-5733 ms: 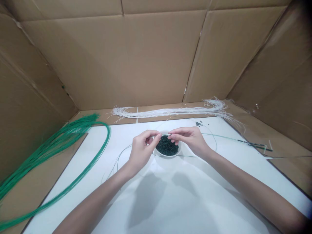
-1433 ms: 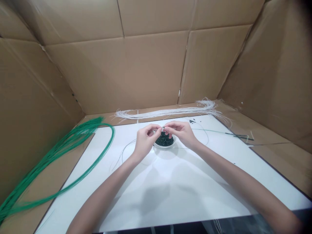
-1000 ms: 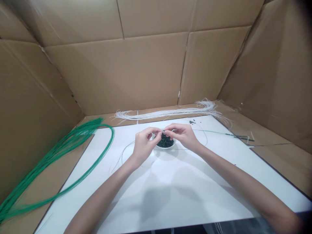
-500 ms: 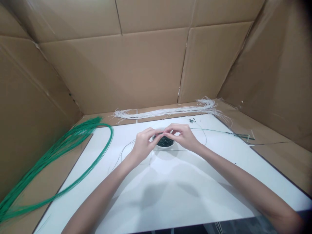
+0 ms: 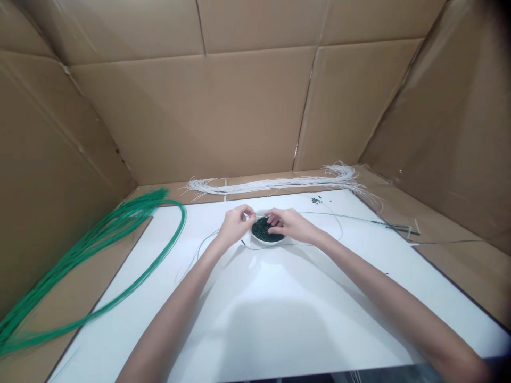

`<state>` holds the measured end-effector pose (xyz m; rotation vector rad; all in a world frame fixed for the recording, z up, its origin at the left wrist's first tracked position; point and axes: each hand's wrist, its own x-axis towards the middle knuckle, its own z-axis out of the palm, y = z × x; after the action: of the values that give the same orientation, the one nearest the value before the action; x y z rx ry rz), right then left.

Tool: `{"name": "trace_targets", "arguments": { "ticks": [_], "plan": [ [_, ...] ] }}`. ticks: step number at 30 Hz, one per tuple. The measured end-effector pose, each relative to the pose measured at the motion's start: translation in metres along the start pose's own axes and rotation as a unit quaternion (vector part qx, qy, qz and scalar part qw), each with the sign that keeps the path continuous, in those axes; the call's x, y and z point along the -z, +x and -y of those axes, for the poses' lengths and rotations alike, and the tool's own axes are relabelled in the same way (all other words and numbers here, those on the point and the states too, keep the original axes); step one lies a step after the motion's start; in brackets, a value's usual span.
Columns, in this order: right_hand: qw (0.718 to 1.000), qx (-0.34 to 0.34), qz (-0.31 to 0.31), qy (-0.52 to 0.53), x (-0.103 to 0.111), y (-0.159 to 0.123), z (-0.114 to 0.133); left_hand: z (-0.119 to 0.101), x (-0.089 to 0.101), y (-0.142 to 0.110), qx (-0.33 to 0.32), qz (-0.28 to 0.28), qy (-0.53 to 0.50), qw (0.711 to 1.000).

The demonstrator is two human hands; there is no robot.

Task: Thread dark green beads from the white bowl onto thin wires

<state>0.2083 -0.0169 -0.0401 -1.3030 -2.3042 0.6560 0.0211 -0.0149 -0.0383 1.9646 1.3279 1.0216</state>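
Head view: left hand (image 5: 235, 224) pinches a thin strand (image 5: 261, 215) at the white bowl (image 5: 268, 244) on the table (image 5: 279, 287), while the right hand (image 5: 294, 225), fingers parted, touches dark beads (image 5: 261, 229) best handled lightly

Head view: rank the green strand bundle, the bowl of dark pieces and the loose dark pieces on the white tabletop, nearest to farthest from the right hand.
1. Bowl: at the fingers of the right hand.
2. Loose dark pieces: just beyond the hand, slightly right.
3. Green strand bundle: far over on the left.
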Motion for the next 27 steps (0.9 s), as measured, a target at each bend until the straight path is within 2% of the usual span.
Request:
{"name": "trace_targets", "arguments": {
  "ticks": [3, 6, 12, 15, 18, 20, 24, 27],
  "plan": [
    [0.995, -0.009, 0.062, -0.083, -0.005, 0.007, -0.004, 0.014, -0.006, 0.008, 0.021, -0.011, -0.024, 0.999],
    [0.99, -0.002, 0.083, -0.111, -0.012, 0.014, -0.005, 0.025, -0.013, 0.011, 0.038, -0.02, -0.053, 0.998],
    [0.991, 0.022, 0.059, -0.115, -0.02, 0.019, -0.01, 0.03, -0.027, 0.001, 0.037, -0.059, -0.1, 0.993],
    [0.995, 0.024, 0.032, -0.096, -0.017, 0.014, -0.013, 0.031, -0.034, -0.01, 0.032, -0.115, -0.102, 0.988],
    [0.999, 0.021, -0.001, -0.049, -0.014, 0.011, -0.015, 0.034, -0.042, -0.02, 0.003, -0.18, -0.066, 0.981],
    [0.999, 0.03, -0.032, 0.005, -0.015, 0.01, -0.017, 0.036, -0.047, -0.025, -0.028, -0.192, -0.037, 0.98],
    [0.985, 0.012, -0.105, 0.136, -0.021, 0.009, -0.02, 0.035, -0.052, -0.029, -0.113, -0.167, 0.002, 0.98],
    [0.966, -0.001, -0.141, 0.215, -0.024, 0.007, -0.021, 0.035, -0.052, -0.03, -0.144, -0.14, 0.017, 0.979]
  ]
}}
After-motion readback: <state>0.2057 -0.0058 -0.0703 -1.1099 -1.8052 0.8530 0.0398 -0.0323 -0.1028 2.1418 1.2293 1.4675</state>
